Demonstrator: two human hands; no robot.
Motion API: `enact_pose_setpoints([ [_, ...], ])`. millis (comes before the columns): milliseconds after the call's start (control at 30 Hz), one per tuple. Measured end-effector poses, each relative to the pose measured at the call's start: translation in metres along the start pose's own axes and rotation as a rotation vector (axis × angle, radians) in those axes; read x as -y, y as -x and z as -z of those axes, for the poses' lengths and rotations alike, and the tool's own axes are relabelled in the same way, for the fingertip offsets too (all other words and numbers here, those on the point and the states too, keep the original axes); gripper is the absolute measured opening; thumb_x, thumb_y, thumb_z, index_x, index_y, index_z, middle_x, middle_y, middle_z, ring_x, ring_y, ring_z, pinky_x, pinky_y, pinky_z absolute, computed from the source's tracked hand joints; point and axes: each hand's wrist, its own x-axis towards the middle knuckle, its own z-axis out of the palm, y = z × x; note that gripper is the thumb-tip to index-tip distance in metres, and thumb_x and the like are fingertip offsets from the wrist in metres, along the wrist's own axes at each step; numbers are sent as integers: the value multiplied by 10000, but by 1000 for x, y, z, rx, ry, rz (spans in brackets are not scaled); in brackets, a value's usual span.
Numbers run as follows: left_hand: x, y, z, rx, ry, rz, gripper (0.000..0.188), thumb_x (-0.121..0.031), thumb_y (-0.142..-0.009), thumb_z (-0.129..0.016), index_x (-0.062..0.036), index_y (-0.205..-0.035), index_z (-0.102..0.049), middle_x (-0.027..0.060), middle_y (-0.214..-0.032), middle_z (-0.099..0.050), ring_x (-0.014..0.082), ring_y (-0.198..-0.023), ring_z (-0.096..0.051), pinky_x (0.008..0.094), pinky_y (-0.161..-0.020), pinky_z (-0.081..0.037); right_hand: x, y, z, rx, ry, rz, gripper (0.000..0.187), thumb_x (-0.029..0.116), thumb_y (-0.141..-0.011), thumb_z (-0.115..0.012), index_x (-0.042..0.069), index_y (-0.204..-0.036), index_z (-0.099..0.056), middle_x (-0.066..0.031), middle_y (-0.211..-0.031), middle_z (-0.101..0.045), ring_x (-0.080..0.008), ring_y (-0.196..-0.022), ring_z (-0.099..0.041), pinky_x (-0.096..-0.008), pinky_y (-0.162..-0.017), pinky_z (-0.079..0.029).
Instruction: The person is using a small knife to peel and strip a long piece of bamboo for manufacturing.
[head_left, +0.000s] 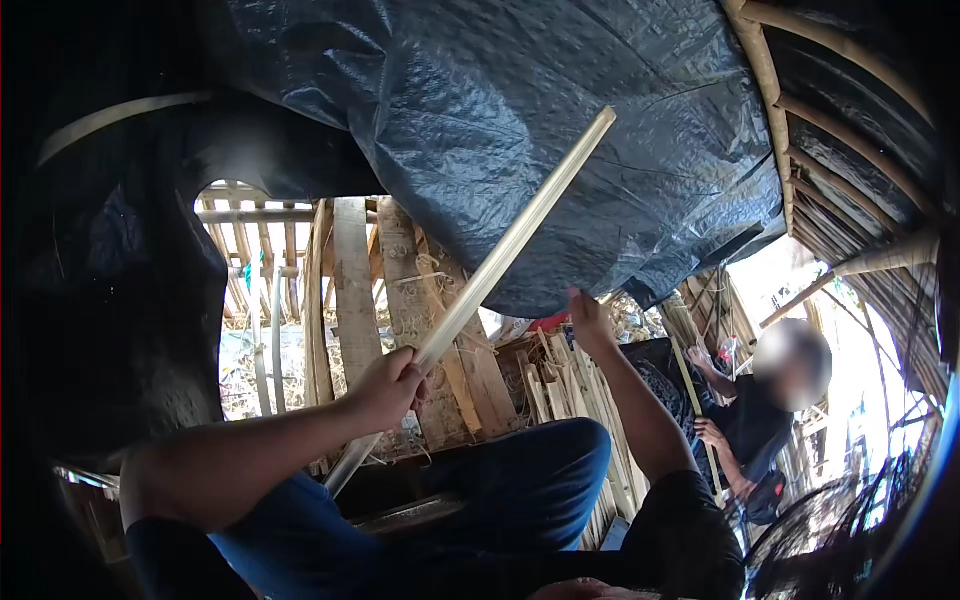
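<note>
Item: one long stick [517, 240], pale straw to cream in colour, straight and slender, with fine lengthwise lines along its face and a bright sheen on its upper stretch; the far end is cut blunt and slightly browner, the near part greyer in the shade. Position: held aslant in front of the person, running from beside the knees at lower left up to the upper right, its top half seen against a dark plastic sheet [640, 180], creased and shiny blue-black. Left hand [390, 388]: fingers curled round the stick below its middle, the thumb side uppermost. Right hand [592, 322]: raised at the lower edge of the sheet, well apart from the stick; whether its fingers pinch anything cannot be told. Surroundings: blue trousers [560, 455] on bent legs; rough brown boards [355, 280] standing beyond the left hand; a stack of pale strips [585, 400] below the right hand; a round pole [757, 60] along the sheet's right border; at right, a co-worker [755, 430] in dark clothing with both hands at a thin yellowish strip [689, 382].
</note>
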Motion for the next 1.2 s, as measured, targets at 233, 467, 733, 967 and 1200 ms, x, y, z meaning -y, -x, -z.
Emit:
enact_pose_setpoints([
  [233,12,-5,-6,-74,-13,-128,140,-105,-980,-423,2,-1038,-492,64,-744,-575,129,-631,-593,299,-585,-505,88,-19,55,-163,-140,14,328,352,-994,-421,45,-950,-525,-131,-682,-599,-337,-564,-601,-443,-524,-446],
  [467,2,2,-17,28,-86,-150,87,-115,-998,-409,-30,-1011,-428,34,-698,-530,103,-523,-510,277,-506,-449,67,-116,133,-225,457,-8,366,415,-976,-404,75,-941,-536,-202,-691,-640,-432,-660,-631,-508,-536,-506],
  [733,5,4,-22,-2,-12,-215,57,-98,-988,-408,-50,-970,-432,24,-679,-493,107,-574,-473,305,-534,-410,60,-141,171,-186,473,16,424,466,-983,-352,161,-1036,-641,-169,-848,-680,-391,-809,-658,-509,-725,-525],
  [967,8,4,-29,17,-88,-292,52,-90,-982,-416,-45,-965,-437,40,-680,-504,117,-579,-489,307,-541,-421,48,-143,181,-72,668,-64,463,493,-981,-348,134,-1072,-625,-192,-804,-680,-384,-794,-669,-520,-712,-534],
  [1200,-1,23,-36,39,-78,-243,89,-105,-997,-407,-42,-940,-436,26,-672,-487,101,-584,-481,305,-533,-410,4,-143,199,-10,853,-4,407,401,-997,-341,110,-1102,-605,-180,-879,-688,-356,-788,-687,-494,-666,-546],
])
